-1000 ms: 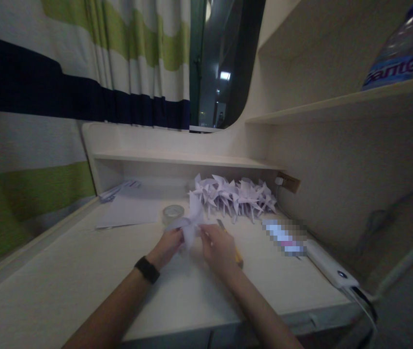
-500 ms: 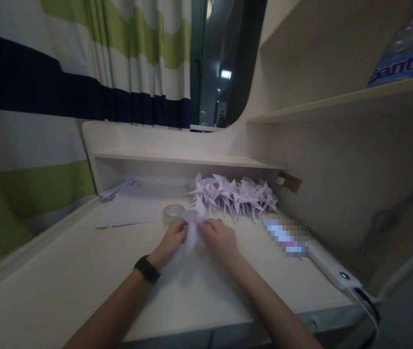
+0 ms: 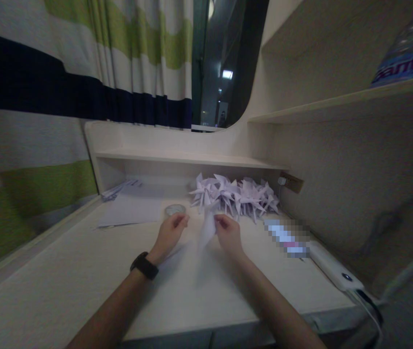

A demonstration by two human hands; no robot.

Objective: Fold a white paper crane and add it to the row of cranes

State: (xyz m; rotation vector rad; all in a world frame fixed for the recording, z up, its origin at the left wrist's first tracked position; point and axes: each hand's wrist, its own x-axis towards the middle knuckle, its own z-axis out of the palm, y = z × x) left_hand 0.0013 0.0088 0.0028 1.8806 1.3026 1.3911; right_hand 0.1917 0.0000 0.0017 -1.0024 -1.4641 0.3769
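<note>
In my right hand [image 3: 229, 236] a piece of white paper [image 3: 207, 228] is pinched between thumb and fingers, slanting down over the desk and slightly blurred. My left hand [image 3: 172, 235], with a dark band on its wrist, is apart from that paper. Its thumb and fingertips are closed together; whatever they hold, if anything, is too small to make out. A thin pale strip [image 3: 172, 257] shows beside the left wrist. Just behind the left hand lies a roll of clear tape [image 3: 175, 210], partly covered. Several folded paper pinwheels [image 3: 235, 194] are heaped beyond my right hand.
White paper sheets [image 3: 133, 206] lie at the back left of the desk [image 3: 93, 271]. To the right are a blurred-out phone [image 3: 286, 237] and a white power strip [image 3: 333, 269] with cables. A shelf at upper right bears a water bottle [image 3: 405, 58].
Both hands were together on the white paper. Now they are apart: my right hand has moved right with the paper, and my left hand has let go of it.
</note>
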